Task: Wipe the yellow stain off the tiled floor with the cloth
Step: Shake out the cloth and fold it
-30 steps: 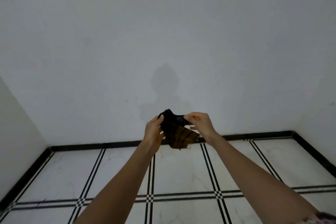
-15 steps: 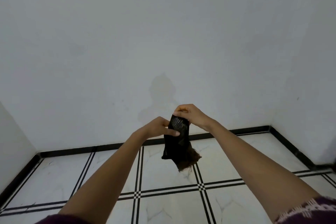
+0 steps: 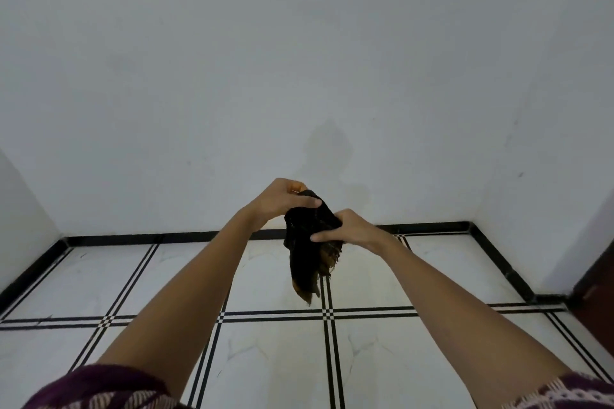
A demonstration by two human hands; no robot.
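Observation:
A dark black-and-brown cloth [image 3: 307, 254] hangs in the air in front of me, bunched at the top with a frayed brownish end dangling down. My left hand [image 3: 282, 199] grips its upper end. My right hand [image 3: 347, 231] holds the cloth's right side a little lower, fingers wrapped around it. Below lies the white marble-look tiled floor [image 3: 272, 352] with black double lines. No yellow stain shows on the tiles in view.
A plain white wall [image 3: 299, 60] stands ahead, with a black skirting strip [image 3: 133, 238] along its foot. Side walls close in at left and right. A dark brown door or frame [image 3: 598, 272] sits at the far right.
The hands swapped heights: my left hand rose to the cloth's top, my right hand dropped to its side. The cloth hangs longer. The view tilted down and shows more floor.

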